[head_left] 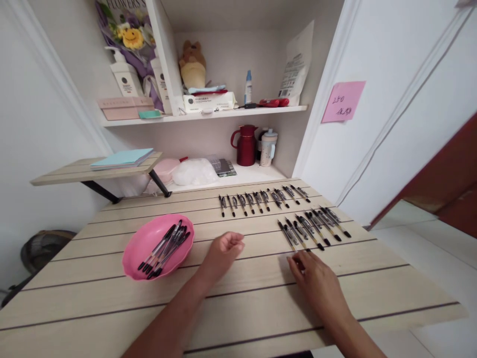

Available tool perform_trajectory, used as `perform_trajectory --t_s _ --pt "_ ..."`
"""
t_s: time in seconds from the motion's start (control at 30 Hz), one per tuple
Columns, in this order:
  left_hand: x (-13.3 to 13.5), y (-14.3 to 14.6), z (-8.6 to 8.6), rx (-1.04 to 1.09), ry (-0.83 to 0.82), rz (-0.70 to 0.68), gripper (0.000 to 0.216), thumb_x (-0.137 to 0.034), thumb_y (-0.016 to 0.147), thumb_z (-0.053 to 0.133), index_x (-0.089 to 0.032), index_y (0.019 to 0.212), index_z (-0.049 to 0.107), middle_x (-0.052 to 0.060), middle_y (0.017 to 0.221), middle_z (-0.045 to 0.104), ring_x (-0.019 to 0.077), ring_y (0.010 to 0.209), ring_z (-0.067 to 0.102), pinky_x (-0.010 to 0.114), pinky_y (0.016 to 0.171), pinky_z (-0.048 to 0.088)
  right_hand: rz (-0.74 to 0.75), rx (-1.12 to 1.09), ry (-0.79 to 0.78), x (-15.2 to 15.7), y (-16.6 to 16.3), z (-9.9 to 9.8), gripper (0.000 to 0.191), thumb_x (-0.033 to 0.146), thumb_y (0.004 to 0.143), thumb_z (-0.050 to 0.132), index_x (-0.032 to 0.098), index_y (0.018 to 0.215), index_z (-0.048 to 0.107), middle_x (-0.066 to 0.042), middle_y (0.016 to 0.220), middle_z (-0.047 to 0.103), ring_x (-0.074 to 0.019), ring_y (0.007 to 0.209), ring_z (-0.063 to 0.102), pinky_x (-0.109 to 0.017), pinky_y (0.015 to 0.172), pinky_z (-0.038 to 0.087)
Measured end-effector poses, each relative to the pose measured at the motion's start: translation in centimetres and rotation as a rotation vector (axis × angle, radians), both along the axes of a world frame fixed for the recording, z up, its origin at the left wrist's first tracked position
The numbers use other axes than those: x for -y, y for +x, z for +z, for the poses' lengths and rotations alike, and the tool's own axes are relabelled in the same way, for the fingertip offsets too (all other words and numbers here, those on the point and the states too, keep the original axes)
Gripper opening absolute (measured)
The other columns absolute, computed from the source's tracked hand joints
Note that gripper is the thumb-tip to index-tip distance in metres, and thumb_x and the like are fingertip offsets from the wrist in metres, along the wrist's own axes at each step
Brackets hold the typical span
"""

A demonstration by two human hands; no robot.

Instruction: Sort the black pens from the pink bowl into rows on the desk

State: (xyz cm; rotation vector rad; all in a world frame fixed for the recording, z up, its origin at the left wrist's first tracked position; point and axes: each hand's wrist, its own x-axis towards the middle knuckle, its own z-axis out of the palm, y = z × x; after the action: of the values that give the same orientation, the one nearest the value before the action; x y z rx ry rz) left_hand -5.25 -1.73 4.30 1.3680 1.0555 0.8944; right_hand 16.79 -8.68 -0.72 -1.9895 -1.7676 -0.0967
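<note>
My left hand (pixel 225 247) hovers over the table between the bowl and the pens, its fingers loosely curled, with nothing visible in them. At the near end of the front row, my right hand (pixel 315 276) has its fingers bent together at the lower end of a black-tipped pen (pixel 288 236), which they partly hide. More pens with black caps and clear barrels lie side by side in this front row (pixel 316 226). A back row of similar pens (pixel 257 201) runs behind it. To the left, a pink bowl (pixel 132 248) holds several loose black pens (pixel 167 248).
The slatted wooden table (pixel 246 303) meets a white shelf unit (pixel 238 113). A small raised stand (pixel 82 171) with blue paper (pixel 122 158) is at the back left. Behind the table stand a red jug (pixel 246 145) and a pale cup (pixel 267 149).
</note>
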Motion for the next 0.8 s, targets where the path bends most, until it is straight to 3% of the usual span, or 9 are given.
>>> perform_trajectory --t_s 0.07,0.13,0.2,0.27,0.37,0.63,0.8 --pt "-1.0 -2.9 2.0 -0.428 0.279 0.097 0.022 -0.022 0.072 0.053 -0.017 0.091 0.061 0.008 0.095 0.062 0.0196 0.089 0.053 0.030 0.081 0.037 0.071 -0.015 0.018 0.6 -1.2 0.0 0.026 0.034 0.086 0.035 0.021 0.070 0.051 -0.004 0.069 0.057 -0.0148 0.057 0.054 -0.026 0.050 0.031" --pt "-1.9 -6.5 3.5 -0.901 0.407 0.227 0.023 -0.022 0.075 0.046 -0.016 0.091 0.061 0.011 0.098 0.061 0.0236 0.094 0.052 0.033 0.080 0.035 0.125 -0.019 0.025 1.1 -2.3 -0.2 0.026 0.033 0.086 0.034 0.021 0.068 0.050 -0.003 0.068 0.056 -0.0141 0.056 0.054 -0.026 0.049 0.030" --pt "-2.6 -9.9 4.1 -1.259 0.322 0.299 0.026 -0.026 0.078 0.039 -0.015 0.086 0.061 0.014 0.091 0.062 0.0268 0.085 0.055 0.034 0.070 0.037 0.160 -0.017 0.030 1.4 -3.1 -0.4 0.026 0.031 0.087 0.034 0.021 0.068 0.049 -0.002 0.066 0.055 -0.0135 0.055 0.054 -0.025 0.049 0.029" --pt "-3.0 -12.5 3.8 -1.440 0.186 0.252 0.025 -0.027 0.076 0.040 -0.015 0.082 0.061 0.014 0.089 0.063 0.0279 0.081 0.056 0.033 0.063 0.037 0.173 -0.014 0.034 1.5 -3.6 -0.7 0.025 0.030 0.087 0.034 0.021 0.068 0.049 -0.002 0.066 0.055 -0.0131 0.054 0.054 -0.025 0.048 0.028" --pt "-3.4 -14.3 3.0 -1.522 0.072 0.187 0.024 -0.027 0.074 0.041 -0.015 0.082 0.061 0.014 0.090 0.063 0.0276 0.080 0.057 0.031 0.061 0.036 0.177 -0.006 0.033 1.4 -3.8 -1.1 0.025 0.030 0.087 0.035 0.021 0.068 0.049 -0.001 0.066 0.055 -0.0132 0.055 0.054 -0.024 0.047 0.027" --pt "-3.6 -13.7 2.8 -1.532 0.035 0.191 0.027 -0.027 0.072 0.042 -0.015 0.082 0.063 0.014 0.084 0.065 0.0268 0.075 0.058 0.031 0.059 0.037 0.181 0.008 0.057 1.3 -3.8 -1.2 0.024 0.028 0.086 0.036 0.021 0.068 0.049 -0.001 0.066 0.056 -0.0131 0.055 0.054 -0.025 0.048 0.027" --pt "-4.0 -14.3 2.5 -1.544 0.102 0.212 0.025 -0.029 0.069 0.044 -0.015 0.077 0.062 0.015 0.085 0.065 0.0275 0.076 0.059 0.031 0.059 0.037 0.185 -0.008 0.056 1.3 -3.9 -1.1 0.024 0.027 0.086 0.036 0.021 0.067 0.049 -0.001 0.066 0.056 -0.0130 0.056 0.054 -0.025 0.049 0.027"
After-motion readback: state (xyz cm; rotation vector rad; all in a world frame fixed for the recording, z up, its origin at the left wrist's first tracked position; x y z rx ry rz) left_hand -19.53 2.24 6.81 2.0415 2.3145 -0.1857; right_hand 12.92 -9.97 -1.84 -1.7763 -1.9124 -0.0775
